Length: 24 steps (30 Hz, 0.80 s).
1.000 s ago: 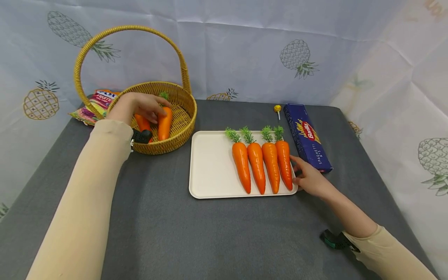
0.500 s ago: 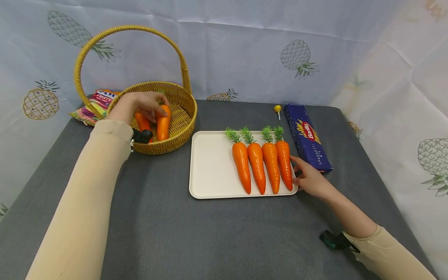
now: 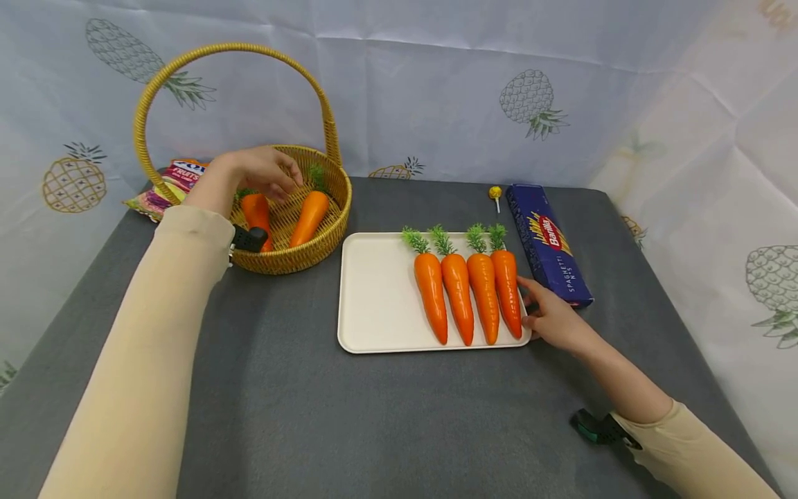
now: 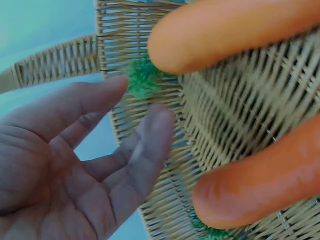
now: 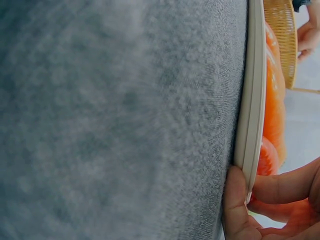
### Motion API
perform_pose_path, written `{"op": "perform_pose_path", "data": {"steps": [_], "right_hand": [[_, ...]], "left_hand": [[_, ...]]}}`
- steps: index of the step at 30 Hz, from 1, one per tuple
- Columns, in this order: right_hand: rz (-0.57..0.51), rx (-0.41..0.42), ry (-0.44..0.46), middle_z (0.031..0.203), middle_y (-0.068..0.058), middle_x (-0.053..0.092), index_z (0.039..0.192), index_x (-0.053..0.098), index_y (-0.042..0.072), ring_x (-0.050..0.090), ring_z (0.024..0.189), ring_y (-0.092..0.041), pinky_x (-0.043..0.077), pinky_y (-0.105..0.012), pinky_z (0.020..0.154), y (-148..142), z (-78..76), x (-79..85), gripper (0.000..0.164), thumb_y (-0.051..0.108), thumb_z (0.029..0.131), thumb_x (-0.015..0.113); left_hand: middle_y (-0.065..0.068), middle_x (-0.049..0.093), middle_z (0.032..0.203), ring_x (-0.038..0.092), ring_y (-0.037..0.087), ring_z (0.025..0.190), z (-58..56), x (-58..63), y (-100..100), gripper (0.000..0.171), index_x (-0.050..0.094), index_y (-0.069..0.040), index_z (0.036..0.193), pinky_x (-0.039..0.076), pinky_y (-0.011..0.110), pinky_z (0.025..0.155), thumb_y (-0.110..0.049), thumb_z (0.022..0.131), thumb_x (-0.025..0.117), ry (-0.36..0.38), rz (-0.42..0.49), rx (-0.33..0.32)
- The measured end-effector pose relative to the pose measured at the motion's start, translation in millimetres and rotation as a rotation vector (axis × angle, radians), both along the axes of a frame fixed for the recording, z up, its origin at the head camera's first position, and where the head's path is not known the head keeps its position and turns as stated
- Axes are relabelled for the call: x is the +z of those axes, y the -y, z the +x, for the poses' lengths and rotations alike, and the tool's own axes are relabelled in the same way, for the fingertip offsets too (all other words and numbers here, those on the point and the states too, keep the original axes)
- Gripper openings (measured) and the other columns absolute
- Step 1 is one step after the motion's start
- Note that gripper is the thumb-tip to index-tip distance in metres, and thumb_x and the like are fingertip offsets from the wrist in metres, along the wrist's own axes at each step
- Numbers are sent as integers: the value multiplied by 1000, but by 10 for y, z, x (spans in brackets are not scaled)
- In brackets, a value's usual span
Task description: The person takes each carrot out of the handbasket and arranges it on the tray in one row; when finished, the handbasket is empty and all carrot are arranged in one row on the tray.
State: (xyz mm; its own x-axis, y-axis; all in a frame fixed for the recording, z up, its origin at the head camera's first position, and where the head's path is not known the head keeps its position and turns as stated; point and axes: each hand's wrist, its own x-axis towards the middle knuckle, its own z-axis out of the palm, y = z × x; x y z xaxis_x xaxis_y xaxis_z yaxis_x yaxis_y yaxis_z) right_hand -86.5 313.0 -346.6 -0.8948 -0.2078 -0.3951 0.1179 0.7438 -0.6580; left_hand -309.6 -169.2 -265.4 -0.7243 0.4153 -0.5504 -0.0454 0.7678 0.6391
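Observation:
My left hand (image 3: 264,173) hovers over the wicker basket (image 3: 344,208), fingers loosely bent and holding nothing. Two orange carrots lie inside: one (image 3: 309,218) on the right and another (image 3: 257,213) on the left, partly behind the wrist. In the left wrist view, the thumb and fingers spread apart beside the green top (image 4: 142,80) of the upper carrot (image 4: 235,35). On the cream tray (image 3: 377,298), several carrots (image 3: 458,294) line up side by side, green tops pointing away. My right hand (image 3: 551,315) pinches the tray's right edge (image 5: 250,125) between thumb and fingers.
A blue spaghetti box (image 3: 548,246) lies right of the tray, behind the right hand. Beside it is a yellow lollipop (image 3: 495,194). A colourful candy bag (image 3: 181,177) sits behind the basket's left side. The basket's tall handle (image 3: 237,48) arches over the left hand.
My left hand has let go of the right-hand carrot and risen a little above it. That carrot now lies slanted, its top toward the basket's right side. My right hand stays at the tray.

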Motion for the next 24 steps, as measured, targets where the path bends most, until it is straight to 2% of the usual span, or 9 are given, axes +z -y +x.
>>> {"op": "perform_pose_path", "data": {"steps": [1, 3, 5, 7, 10, 14, 20, 24], "right_hand": [[4, 1, -2, 128, -32, 49, 156, 15, -3, 60, 87, -23, 62, -31, 68, 1, 0, 2, 77, -3, 91, 56], [1, 2, -4, 128, -32, 49, 156, 14, -3, 60, 88, -23, 62, -31, 68, 1, -2, 1, 78, -3, 91, 56], [-10, 1, -4, 128, -32, 48, 156, 14, -3, 61, 88, -23, 63, -31, 69, 4, -3, 3, 78, -4, 91, 56], [-22, 2, -4, 127, -33, 48, 156, 13, -4, 61, 88, -22, 63, -31, 69, 6, -2, 4, 78, -4, 91, 56], [-36, 5, -2, 125, -33, 49, 156, 12, -5, 62, 86, -20, 63, -31, 68, 7, 4, 8, 79, -5, 90, 56], [-41, 8, -1, 124, -32, 49, 156, 12, -6, 61, 84, -19, 63, -31, 68, 3, 6, 6, 79, -6, 90, 56], [-40, 10, 3, 123, -32, 49, 156, 11, -6, 60, 84, -18, 63, -30, 68, -2, 1, -1, 80, -7, 90, 56], [-36, 12, 4, 124, -33, 48, 156, 11, -6, 61, 84, -19, 63, -31, 68, 3, 7, 3, 79, -6, 90, 56]], "left_hand": [[15, 47, 127, 62, 19, 93, 2, 1, 2, 34, 46, 0, 132, 59, 31, 88, -15, 102, 50, 20, -14, -21], [21, 38, 145, 59, 31, 114, 6, -8, 8, 44, 40, -3, 143, 55, 39, 101, -20, 103, 48, 73, -33, -75], [23, 25, 157, 47, 41, 134, 16, -24, -2, 52, 32, -9, 151, 47, 47, 111, -23, 104, 48, 135, -30, -116], [22, 15, 163, 32, 47, 144, 22, -44, -19, 57, 25, -14, 156, 38, 53, 118, -25, 104, 47, 194, -21, -148], [21, 8, 165, 24, 51, 147, 26, -62, -57, 60, 20, -18, 158, 34, 56, 119, -27, 105, 46, 227, -41, -209], [22, 2, 165, 25, 50, 146, 9, -81, -106, 65, 12, -21, 160, 36, 56, 118, -28, 105, 46, 235, -95, -270], [25, 2, 164, 32, 43, 144, 0, -99, -167, 81, -5, -24, 160, 39, 53, 117, -25, 103, 51, 250, -137, -268], [26, 16, 158, 43, 38, 136, 23, -107, -188, 79, 0, -19, 160, 44, 49, 114, -22, 102, 54, 237, -129, -223]]}}
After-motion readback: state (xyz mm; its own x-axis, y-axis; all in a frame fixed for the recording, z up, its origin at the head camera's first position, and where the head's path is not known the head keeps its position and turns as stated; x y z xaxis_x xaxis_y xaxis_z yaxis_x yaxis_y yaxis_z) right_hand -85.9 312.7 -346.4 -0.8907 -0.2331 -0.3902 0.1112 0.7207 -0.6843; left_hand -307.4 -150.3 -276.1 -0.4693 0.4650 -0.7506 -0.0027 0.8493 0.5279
